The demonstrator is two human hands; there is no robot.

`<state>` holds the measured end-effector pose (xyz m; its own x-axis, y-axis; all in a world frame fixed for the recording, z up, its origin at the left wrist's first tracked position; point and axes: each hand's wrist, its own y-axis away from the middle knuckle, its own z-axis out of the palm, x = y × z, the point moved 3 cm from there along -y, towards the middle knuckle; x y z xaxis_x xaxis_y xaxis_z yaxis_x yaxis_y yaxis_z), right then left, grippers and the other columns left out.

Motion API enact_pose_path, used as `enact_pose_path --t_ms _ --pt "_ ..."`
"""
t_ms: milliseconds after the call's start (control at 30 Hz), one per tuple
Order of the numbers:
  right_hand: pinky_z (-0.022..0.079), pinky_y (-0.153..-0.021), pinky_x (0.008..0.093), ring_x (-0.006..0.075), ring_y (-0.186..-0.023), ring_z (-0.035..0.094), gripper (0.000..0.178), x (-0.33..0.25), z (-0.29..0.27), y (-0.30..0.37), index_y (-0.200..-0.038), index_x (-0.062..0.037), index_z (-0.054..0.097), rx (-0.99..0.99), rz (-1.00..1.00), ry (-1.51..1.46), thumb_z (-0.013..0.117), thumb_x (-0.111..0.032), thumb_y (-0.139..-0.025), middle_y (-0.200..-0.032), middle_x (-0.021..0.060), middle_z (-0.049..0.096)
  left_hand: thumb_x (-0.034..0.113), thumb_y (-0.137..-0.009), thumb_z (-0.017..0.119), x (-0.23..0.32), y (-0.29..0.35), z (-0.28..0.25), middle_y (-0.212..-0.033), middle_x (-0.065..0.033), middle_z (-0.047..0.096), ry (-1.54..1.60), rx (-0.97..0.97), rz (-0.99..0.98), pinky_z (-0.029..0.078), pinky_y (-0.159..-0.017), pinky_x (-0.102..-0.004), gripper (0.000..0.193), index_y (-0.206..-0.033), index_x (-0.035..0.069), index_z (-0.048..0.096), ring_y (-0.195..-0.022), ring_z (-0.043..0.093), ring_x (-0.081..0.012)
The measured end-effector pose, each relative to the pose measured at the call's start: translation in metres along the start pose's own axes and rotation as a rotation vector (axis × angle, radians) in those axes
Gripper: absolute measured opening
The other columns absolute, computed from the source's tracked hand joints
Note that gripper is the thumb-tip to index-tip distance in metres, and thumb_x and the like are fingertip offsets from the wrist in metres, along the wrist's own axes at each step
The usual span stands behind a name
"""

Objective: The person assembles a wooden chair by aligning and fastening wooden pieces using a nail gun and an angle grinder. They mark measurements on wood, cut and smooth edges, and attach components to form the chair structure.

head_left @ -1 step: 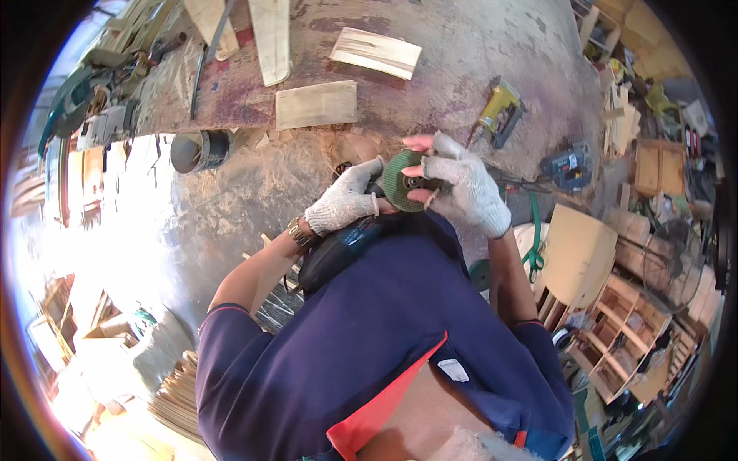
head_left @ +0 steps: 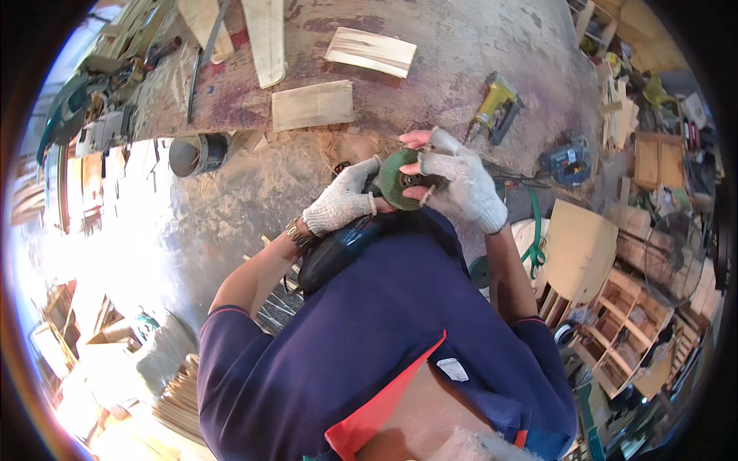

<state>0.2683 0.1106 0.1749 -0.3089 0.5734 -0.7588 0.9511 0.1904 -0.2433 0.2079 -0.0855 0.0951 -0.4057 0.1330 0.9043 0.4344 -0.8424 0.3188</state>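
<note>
A black angle grinder (head_left: 327,260) lies across my lap, its body slanting up toward my hands. My left hand (head_left: 344,198), in a whitish knit glove with bare fingertips, is closed round its head end. At that end sits a round green abrasive disc (head_left: 392,184), its face turned to the right with a dark hub at the centre. My right hand (head_left: 467,187), gloved the same way, grips the disc; its fingers curl over the rim and face beside the hub. The left fingers are partly hidden behind the disc.
On the worktop ahead lie two short wood boards (head_left: 370,52) (head_left: 312,106), a yellow nail gun (head_left: 490,107) and a blue power tool (head_left: 566,163). A dark bucket (head_left: 198,155) stands at its near edge. Wooden crates (head_left: 634,326) and a tan panel (head_left: 578,250) are on my right.
</note>
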Motion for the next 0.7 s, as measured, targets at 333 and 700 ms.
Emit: enact_pose_path --t_ms 333,700 --pt "0.055 -0.09 0.0358 0.0242 -0.105 0.068 0.057 0.027 0.004 0.003 -0.128 -0.0002 0.063 0.131 0.344 -0.325 0.08 -0.033 -0.086 -0.122 0.0133 0.066 0.015 -0.078 0.086 0.009 -0.008 -0.003 -0.118 -0.0039 0.064 0.057 -0.028 -0.047 0.049 -0.099 -0.0292 0.064 -0.132 -0.001 0.055 -0.109 0.058 -0.0108" --pt "0.046 -0.068 0.0305 0.0104 -0.073 0.056 0.03 0.022 0.06 0.008 -0.084 -0.0001 0.065 0.609 0.73 -0.753 0.06 -0.026 -0.099 -0.072 0.0044 0.059 0.013 -0.076 0.088 0.015 -0.009 -0.002 -0.128 -0.0078 0.065 0.067 0.057 -0.096 0.049 -0.104 -0.0339 0.075 -0.141 -0.002 0.053 -0.119 0.062 -0.0183"
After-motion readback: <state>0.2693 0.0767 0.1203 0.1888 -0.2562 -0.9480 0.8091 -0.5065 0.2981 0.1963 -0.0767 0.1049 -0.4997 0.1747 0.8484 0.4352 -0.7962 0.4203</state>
